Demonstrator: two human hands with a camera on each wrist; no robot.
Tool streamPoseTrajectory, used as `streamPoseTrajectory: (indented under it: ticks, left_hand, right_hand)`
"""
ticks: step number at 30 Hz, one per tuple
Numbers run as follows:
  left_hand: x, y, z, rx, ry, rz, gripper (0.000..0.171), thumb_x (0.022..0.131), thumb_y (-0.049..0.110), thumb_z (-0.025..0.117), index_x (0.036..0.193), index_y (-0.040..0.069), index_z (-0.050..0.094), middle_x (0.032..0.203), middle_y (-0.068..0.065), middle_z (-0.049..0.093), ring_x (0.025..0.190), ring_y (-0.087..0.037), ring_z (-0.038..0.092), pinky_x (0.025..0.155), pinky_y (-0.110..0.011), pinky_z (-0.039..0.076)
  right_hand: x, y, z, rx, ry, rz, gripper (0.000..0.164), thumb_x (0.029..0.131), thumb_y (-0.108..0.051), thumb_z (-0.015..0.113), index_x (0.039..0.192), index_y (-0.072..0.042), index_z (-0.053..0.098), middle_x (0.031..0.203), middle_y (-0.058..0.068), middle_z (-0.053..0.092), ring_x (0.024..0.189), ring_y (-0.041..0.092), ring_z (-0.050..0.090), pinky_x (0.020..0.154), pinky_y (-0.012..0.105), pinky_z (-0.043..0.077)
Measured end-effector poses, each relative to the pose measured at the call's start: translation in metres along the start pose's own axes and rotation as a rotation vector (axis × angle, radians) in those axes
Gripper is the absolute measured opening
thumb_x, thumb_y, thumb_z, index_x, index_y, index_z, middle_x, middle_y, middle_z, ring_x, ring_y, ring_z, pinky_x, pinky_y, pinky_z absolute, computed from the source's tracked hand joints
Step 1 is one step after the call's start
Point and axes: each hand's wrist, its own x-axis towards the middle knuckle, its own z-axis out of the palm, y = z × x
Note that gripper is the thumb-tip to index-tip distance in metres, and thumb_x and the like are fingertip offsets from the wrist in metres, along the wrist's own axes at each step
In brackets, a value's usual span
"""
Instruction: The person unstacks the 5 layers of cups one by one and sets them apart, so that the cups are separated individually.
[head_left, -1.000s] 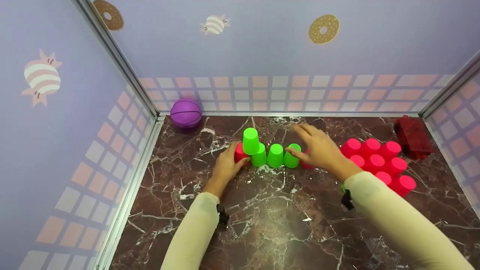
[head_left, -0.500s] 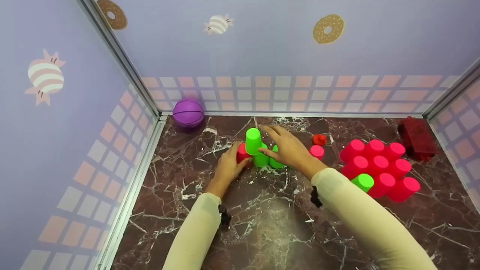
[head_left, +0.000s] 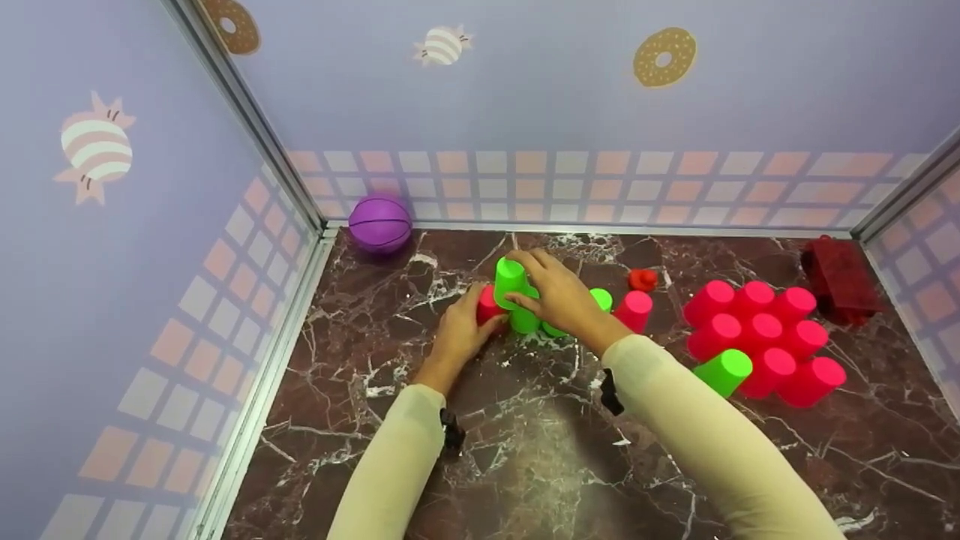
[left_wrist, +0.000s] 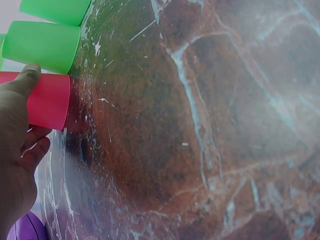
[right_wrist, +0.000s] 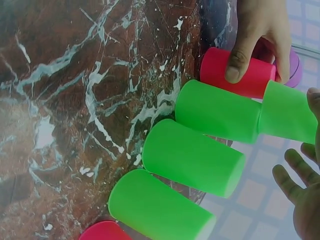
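Observation:
My left hand (head_left: 459, 334) grips a red cup (left_wrist: 50, 102) at the left end of a row of upside-down cups, thumb on its near side. Beside it stands a green cup (right_wrist: 217, 111), and another green cup (right_wrist: 290, 112) sits on top, overlapping the red cup's edge. Reaching in from the right, my right hand (head_left: 559, 296) has its thumb at the near side of this upper cup. Its fingers are spread, and in the right wrist view a gap shows between them and the cup. Two more green cups (right_wrist: 192, 157) continue the row, partly hidden by my right hand in the head view.
Past the row's right end stands a red cup (head_left: 634, 310), with a small red object (head_left: 643, 280) behind. Further right are several red cups (head_left: 761, 330) and a green cup (head_left: 726, 371). A dark red block (head_left: 841, 281) and a purple ball (head_left: 380, 223) lie near the back corners.
My right hand has moved left along the row to the upper green cup, uncovering the red cup and small red object on the right. The left hand keeps its hold.

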Motion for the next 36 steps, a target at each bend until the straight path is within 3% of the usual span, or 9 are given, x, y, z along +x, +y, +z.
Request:
streamPoseTrajectory:
  ticks: [9,15,19,31,32,36]
  left_hand:
    - [0.001,0.0,0.002,0.014,-0.002,0.011,0.06,0.099,0.035,0.084,0.145,0.008,0.056,0.129,-0.02,0.077,0.114,-0.041,0.078,0.099,-0.055,0.064]
    - [0.002,0.002,0.002,0.0,0.0,-0.006,0.061,0.099,0.036,0.085,0.145,0.007,0.057,0.128,-0.023,0.076,0.114,-0.044,0.077,0.099,-0.058,0.064]
    - [0.001,0.001,0.001,0.005,-0.015,-0.042,0.062,0.099,0.038,0.084,0.145,0.009,0.056,0.128,-0.023,0.077,0.115,-0.046,0.077,0.099,-0.06,0.063]
    - [0.0,-0.004,0.0,0.008,-0.02,-0.069,0.061,0.098,0.037,0.085,0.145,0.011,0.056,0.127,-0.024,0.077,0.115,-0.046,0.077,0.099,-0.06,0.063]
    - [0.001,-0.012,0.007,0.006,-0.005,-0.051,0.062,0.099,0.046,0.081,0.145,0.012,0.056,0.126,-0.023,0.078,0.113,-0.045,0.078,0.097,-0.059,0.064]
    - [0.003,-0.009,0.009,0.003,0.0,-0.038,0.063,0.099,0.047,0.082,0.145,0.012,0.057,0.121,-0.024,0.079,0.109,-0.045,0.079,0.094,-0.06,0.064]
  right_hand:
    - [-0.002,0.004,0.001,0.035,0.021,-0.004,0.061,0.104,-0.03,0.08,0.156,-0.011,0.054,0.137,0.017,0.067,0.101,0.036,0.075,0.097,0.057,0.063]
    - [-0.011,0.011,-0.016,0.04,0.027,-0.027,0.061,0.104,-0.028,0.08,0.156,-0.01,0.054,0.14,0.018,0.066,0.1,0.037,0.074,0.093,0.054,0.064]
    - [-0.023,0.02,-0.029,0.026,0.033,-0.026,0.062,0.104,-0.028,0.08,0.157,-0.008,0.054,0.144,0.018,0.065,0.105,0.039,0.075,0.097,0.055,0.064]
    - [-0.088,0.056,-0.073,-0.021,0.063,0.029,0.064,0.102,-0.026,0.083,0.157,-0.011,0.054,0.141,0.014,0.066,0.1,0.036,0.074,0.092,0.053,0.066]
    - [-0.094,0.059,-0.077,-0.017,0.07,0.033,0.063,0.101,-0.025,0.083,0.156,-0.011,0.055,0.14,0.014,0.067,0.095,0.035,0.073,0.088,0.05,0.067]
    - [-0.121,0.073,-0.09,-0.029,0.152,0.006,0.062,0.097,-0.019,0.087,0.152,-0.007,0.058,0.136,0.014,0.069,0.094,0.03,0.072,0.084,0.045,0.066]
